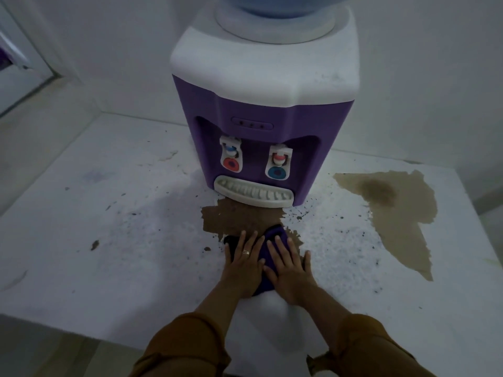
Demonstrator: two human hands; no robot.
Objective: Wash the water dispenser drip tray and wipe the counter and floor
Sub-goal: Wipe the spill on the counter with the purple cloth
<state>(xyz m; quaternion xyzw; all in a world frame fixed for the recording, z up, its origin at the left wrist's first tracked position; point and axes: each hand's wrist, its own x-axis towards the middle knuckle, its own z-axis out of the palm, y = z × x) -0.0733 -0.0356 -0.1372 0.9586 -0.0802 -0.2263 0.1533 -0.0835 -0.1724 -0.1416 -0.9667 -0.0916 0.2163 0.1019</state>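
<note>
Nearest the camera, two mustard-brown sleeves, one at [185, 346] and one at [364, 349], reach up from the bottom edge over the white counter [109, 240], whose left half is scattered with dark specks. Just left of centre the left hand [243, 263], a ring [246, 252] on one finger, lies flat with straight, spread fingers on a purple cloth [273, 232]. Beside it the right hand [290, 270] presses the same cloth in the same flat way, so neither hand grips anything. The cloth's far end sits in the near edge of a brown puddle [239, 219] that runs up to the drip tray [254, 193]. The step in hand looks like wiping the counter. The tray is not yet taken out and sits in the foot of the purple dispenser [261, 112], at mid-frame below its two taps. Its long axis runs left to right across the picture, dipping slightly toward the right, and its curved front lip faces the lower edge of the frame. The next move probably calls for pushing the cloth up the frame through the puddle without driving liquid under the tray, then carrying it right to the larger, paler brown patch [394, 208] in the right half of the frame.
</note>
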